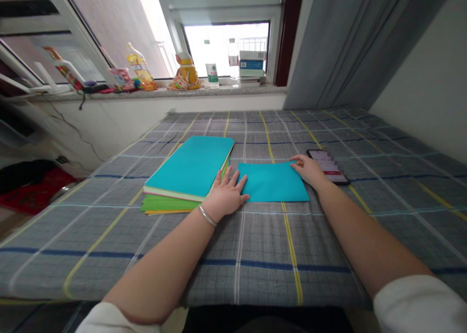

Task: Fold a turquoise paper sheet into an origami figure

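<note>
The teal sheet (273,181) lies flat on the checked cloth (255,245), beside the paper stack (188,172). Your left hand (225,194) presses its near-left edge, fingers spread; your right hand (309,170) rests flat on its far-right corner. Keep both palms firm so it cannot slide.
</note>
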